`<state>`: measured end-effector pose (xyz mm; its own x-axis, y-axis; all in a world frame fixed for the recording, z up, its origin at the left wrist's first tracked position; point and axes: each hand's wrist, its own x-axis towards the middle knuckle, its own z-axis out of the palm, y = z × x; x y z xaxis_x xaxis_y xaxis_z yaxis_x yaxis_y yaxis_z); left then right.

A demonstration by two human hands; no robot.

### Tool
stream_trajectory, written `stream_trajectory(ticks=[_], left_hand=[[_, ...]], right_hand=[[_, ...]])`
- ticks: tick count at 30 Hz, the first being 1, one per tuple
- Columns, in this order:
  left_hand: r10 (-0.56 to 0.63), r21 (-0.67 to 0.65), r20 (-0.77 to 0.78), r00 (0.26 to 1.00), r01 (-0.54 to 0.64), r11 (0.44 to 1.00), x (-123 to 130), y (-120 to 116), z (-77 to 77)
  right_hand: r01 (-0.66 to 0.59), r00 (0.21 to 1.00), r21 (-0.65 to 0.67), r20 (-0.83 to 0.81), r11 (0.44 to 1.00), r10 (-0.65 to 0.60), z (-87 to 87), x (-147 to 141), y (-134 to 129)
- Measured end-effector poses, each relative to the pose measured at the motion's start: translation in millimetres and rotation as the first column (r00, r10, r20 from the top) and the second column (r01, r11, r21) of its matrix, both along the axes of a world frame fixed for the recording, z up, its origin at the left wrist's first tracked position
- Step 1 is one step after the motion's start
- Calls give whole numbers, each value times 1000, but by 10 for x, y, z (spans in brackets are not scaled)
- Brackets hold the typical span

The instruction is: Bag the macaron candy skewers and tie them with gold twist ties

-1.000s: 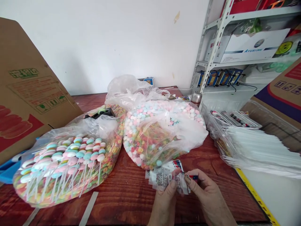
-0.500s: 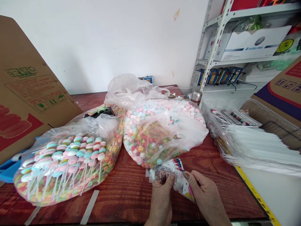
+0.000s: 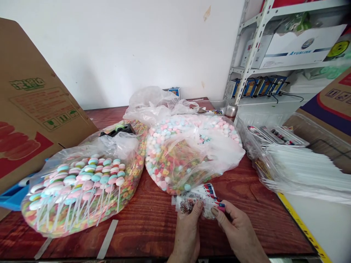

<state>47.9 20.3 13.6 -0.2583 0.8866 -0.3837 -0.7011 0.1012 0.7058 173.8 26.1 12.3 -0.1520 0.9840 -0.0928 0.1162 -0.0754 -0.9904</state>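
Observation:
Near the front of the table, my left hand (image 3: 188,228) pinches a small stack of printed plastic packaging bags (image 3: 189,202) between thumb and fingers. My right hand (image 3: 237,228) is closed on the right-hand side of the same bags, its thumb on top. Just beyond them lies a large clear bag of pastel puffs and coloured ring candy (image 3: 170,164). Further left, several candy skewers (image 3: 90,179) on white sticks rest on another clear bag filled with coloured rings (image 3: 134,168).
A cardboard box (image 3: 35,102) stands at the left beside a blue tray (image 3: 13,195). On the right, a clear plastic bin (image 3: 260,171) holds a stack of white sticks or sleeves (image 3: 304,168). Tape strips (image 3: 108,239) mark the table's front. A metal shelf (image 3: 255,40) rises behind.
My right hand has shifted the end of the packaging it grips; the colourful lower part seen before is now folded or turned out of sight. The view has moved slightly.

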Motion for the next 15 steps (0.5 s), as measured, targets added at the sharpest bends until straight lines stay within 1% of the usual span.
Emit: stream_trajectory(ticks=[3, 5, 6, 8, 10, 11, 13, 15], left_hand=[[61, -39, 54, 997, -59, 997, 7, 20, -81], [77, -90, 145, 986, -65, 994, -4, 35, -126], [84, -117, 197, 977, -62, 991, -16, 40, -141], [103, -151, 285, 953, -61, 987, -45, 46, -160], [127, -151, 331, 935, -80, 985, -68, 47, -167], [130, -148, 339, 932, -84, 986, -74, 47, -167], [121, -146, 329, 936, -76, 986, -72, 45, -161], [99, -131, 296, 950, -62, 989, -56, 38, -147]], right_hand=[[2, 995, -4, 100, 1000, -2, 17, -11, -26], [19, 992, 7, 125, 1000, -20, 40, 0, -53], [45, 990, 39, 129, 998, -50, 58, 11, -70], [127, 980, 159, 133, 979, -149, 101, 29, -108], [180, 965, 303, 128, 936, -227, 140, 24, -144], [178, 962, 367, 129, 913, -240, 151, 10, -158], [128, 962, 462, 159, 878, -224, 142, -32, -169], [54, 952, 503, 235, 862, -196, 81, -65, -161]])
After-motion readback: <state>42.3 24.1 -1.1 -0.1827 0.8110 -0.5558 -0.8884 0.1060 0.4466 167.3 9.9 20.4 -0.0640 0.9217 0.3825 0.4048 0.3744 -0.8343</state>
